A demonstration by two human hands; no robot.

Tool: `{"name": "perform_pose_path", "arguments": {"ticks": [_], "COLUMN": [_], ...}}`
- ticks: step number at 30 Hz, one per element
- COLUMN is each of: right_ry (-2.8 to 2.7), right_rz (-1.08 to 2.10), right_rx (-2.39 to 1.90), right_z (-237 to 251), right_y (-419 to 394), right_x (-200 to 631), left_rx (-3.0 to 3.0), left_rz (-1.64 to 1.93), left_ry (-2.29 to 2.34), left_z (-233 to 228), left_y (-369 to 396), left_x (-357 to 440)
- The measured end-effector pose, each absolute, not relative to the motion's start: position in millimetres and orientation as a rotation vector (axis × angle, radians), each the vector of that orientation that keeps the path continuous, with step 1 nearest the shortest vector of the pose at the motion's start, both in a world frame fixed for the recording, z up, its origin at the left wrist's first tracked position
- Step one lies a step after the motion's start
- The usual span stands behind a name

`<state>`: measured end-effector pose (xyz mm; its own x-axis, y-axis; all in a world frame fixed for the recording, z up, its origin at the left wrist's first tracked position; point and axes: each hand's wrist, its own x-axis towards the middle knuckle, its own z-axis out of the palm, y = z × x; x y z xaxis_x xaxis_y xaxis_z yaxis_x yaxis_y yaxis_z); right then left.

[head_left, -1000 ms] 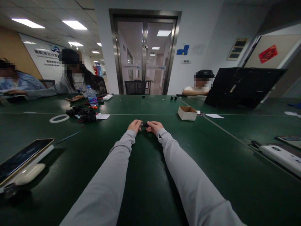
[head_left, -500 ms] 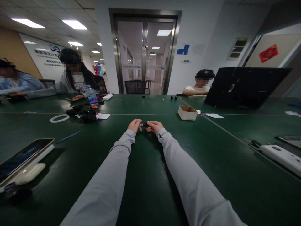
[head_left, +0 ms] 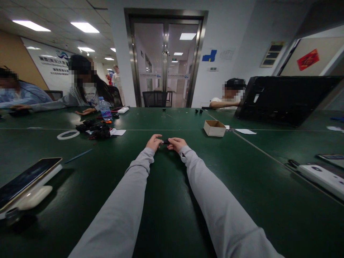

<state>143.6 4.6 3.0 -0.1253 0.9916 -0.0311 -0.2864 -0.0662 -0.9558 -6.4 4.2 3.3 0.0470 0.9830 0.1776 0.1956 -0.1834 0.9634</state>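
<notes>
Spanning room: green table point(head_left: 172, 200) | glass doors point(head_left: 165, 64) behind | both hands' grip clamped on black part point(head_left: 166, 142)

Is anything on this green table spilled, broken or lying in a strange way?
Nothing stands out. Both hands, left hand and right hand, hold a small black part over the table; no spill or damage shows.

I see 2 long light-grey sleeves, smooth and plain, reaching to the wrists; my left hand point(head_left: 153, 142) and right hand point(head_left: 176, 144) are bare.
</notes>
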Motion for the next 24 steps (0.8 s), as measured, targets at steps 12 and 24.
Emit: {"name": "perform_pose_path", "arguments": {"ticks": [12,24], "right_ry": [-1.051,-1.054], "right_rz": [1.457,1.450], "right_rx": [-0.964,-0.978], "right_z": [5.5,3.6], "right_y": [1.7,3.8], "right_x": [143.4,143.3], "left_rx": [1.554,1.571], "left_rz": [1.249,1.178], "left_ry": [1.238,1.232], "left_z": [-2.6,0.5], "left_y": [10.4,7.2], "left_x": [-6.4,-7.6]}}
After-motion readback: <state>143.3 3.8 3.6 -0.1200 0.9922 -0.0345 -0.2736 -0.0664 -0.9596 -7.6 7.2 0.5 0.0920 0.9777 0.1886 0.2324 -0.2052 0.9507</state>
